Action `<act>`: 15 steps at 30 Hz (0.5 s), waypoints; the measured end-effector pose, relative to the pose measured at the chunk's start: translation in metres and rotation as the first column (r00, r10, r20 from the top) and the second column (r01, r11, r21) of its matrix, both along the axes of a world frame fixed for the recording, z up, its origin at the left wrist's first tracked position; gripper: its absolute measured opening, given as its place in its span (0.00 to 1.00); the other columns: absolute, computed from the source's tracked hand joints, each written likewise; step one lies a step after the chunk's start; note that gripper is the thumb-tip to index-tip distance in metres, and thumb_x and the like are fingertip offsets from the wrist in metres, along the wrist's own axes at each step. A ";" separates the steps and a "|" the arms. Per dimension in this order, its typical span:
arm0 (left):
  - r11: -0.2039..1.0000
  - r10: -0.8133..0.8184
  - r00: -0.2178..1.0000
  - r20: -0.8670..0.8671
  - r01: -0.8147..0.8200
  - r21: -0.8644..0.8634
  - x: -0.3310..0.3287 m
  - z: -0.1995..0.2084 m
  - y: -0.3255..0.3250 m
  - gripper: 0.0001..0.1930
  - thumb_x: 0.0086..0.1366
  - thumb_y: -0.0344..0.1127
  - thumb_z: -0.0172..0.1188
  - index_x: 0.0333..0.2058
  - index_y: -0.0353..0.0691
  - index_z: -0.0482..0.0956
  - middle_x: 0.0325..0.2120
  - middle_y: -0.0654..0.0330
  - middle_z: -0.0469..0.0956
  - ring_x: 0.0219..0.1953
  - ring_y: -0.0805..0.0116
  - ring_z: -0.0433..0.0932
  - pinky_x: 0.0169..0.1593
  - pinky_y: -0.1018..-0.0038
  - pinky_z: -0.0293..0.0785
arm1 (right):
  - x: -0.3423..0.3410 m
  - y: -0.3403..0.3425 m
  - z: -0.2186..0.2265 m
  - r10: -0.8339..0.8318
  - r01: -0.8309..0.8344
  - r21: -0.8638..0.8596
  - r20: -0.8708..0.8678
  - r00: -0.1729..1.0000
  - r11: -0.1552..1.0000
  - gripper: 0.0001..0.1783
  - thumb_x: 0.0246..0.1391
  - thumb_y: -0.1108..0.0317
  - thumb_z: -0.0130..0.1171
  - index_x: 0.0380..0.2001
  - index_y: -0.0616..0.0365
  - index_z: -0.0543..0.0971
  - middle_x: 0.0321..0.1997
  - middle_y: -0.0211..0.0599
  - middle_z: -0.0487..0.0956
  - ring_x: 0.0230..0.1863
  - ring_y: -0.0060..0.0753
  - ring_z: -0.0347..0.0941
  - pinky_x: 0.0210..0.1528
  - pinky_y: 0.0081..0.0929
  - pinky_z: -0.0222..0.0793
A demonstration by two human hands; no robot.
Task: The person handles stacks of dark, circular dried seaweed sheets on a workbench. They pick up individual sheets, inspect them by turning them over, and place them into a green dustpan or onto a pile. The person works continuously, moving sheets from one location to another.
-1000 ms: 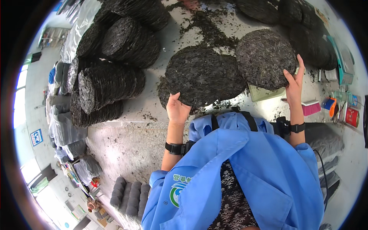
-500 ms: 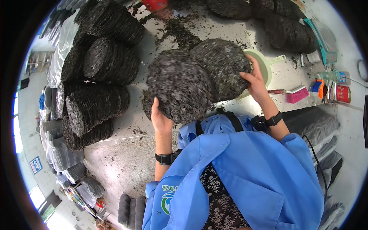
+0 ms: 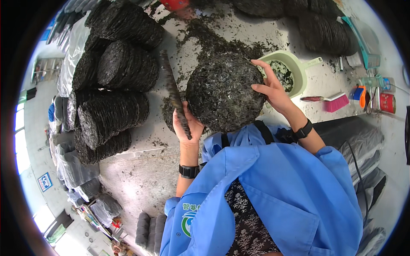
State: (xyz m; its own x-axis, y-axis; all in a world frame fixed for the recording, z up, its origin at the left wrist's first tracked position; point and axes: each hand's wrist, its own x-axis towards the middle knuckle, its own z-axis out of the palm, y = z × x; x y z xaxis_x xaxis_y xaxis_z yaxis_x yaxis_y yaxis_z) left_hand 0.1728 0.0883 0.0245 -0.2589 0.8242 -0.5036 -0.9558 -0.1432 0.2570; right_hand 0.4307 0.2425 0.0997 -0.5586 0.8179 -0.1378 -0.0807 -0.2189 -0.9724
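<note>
A round, dark disc of dried seaweed (image 3: 226, 91) faces up in front of me. My right hand (image 3: 276, 91) pinches its right rim between thumb and fingers. In my left hand (image 3: 190, 123) a second seaweed disc (image 3: 171, 85) is turned nearly edge-on, so it shows as a thin dark strip leaning left. The thumb lies across its lower end, and my other left fingers are partly hidden behind it. Behind the left hand, part of another dark seaweed piece (image 3: 168, 114) lies on the table. Loose seaweed flakes (image 3: 205, 36) spread beyond the discs.
Stacks of seaweed discs (image 3: 115, 113) line the left side, with more stacks (image 3: 326, 32) at the far right. A pale green dustpan (image 3: 302, 77) holding flakes sits right of my hand. Beside it lie a pink-bristled brush (image 3: 336, 103), an orange-and-blue item (image 3: 359, 98) and a red can (image 3: 387, 103).
The left disc has swung from face-up to nearly edge-on and moved left. The right disc has come left and nearer to me, uncovering more of the dustpan.
</note>
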 end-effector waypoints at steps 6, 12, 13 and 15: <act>0.946 -0.200 0.980 0.020 0.188 0.264 0.016 0.043 0.006 0.19 0.66 0.43 0.41 0.47 0.41 0.76 0.47 0.61 0.77 0.52 0.65 0.73 0.52 0.73 0.70 | -0.003 -0.001 0.003 0.020 -0.026 -0.087 -0.060 0.998 0.996 0.33 0.46 0.80 0.52 0.58 0.49 0.61 0.61 0.27 0.57 0.59 0.22 0.55 0.58 0.21 0.52; 0.975 -0.092 0.962 0.258 0.034 0.220 0.009 0.022 0.008 0.20 0.65 0.42 0.42 0.51 0.41 0.72 0.52 0.54 0.71 0.58 0.58 0.65 0.63 0.57 0.58 | -0.009 0.005 -0.027 0.107 -0.200 0.387 0.249 0.963 0.900 0.22 0.52 0.72 0.52 0.53 0.49 0.68 0.59 0.38 0.63 0.56 0.36 0.62 0.56 0.29 0.58; 0.993 -0.072 0.982 0.172 0.055 0.100 0.011 0.013 0.006 0.21 0.64 0.43 0.43 0.53 0.41 0.70 0.53 0.54 0.70 0.58 0.55 0.64 0.62 0.54 0.57 | -0.012 0.002 -0.035 -0.133 -0.246 0.627 0.494 0.859 0.739 0.18 0.51 0.69 0.55 0.48 0.51 0.71 0.51 0.44 0.68 0.53 0.46 0.65 0.54 0.34 0.62; 0.988 -0.071 0.997 -0.008 0.069 -0.140 0.027 0.022 0.015 0.24 0.63 0.45 0.45 0.55 0.41 0.65 0.55 0.53 0.67 0.58 0.51 0.63 0.60 0.49 0.57 | -0.019 0.005 -0.040 -0.288 -0.332 0.848 0.467 0.836 0.413 0.14 0.48 0.70 0.59 0.40 0.55 0.74 0.44 0.44 0.71 0.48 0.49 0.66 0.49 0.36 0.65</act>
State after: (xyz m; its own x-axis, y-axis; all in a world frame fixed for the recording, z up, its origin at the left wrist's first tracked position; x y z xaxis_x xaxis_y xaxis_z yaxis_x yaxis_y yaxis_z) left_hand 0.2002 0.1032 0.0462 -0.2101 0.7626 -0.6118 -0.9586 -0.0378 0.2822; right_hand 0.4116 0.2477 0.0600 -0.6782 0.6175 0.3984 0.4306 0.7732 -0.4655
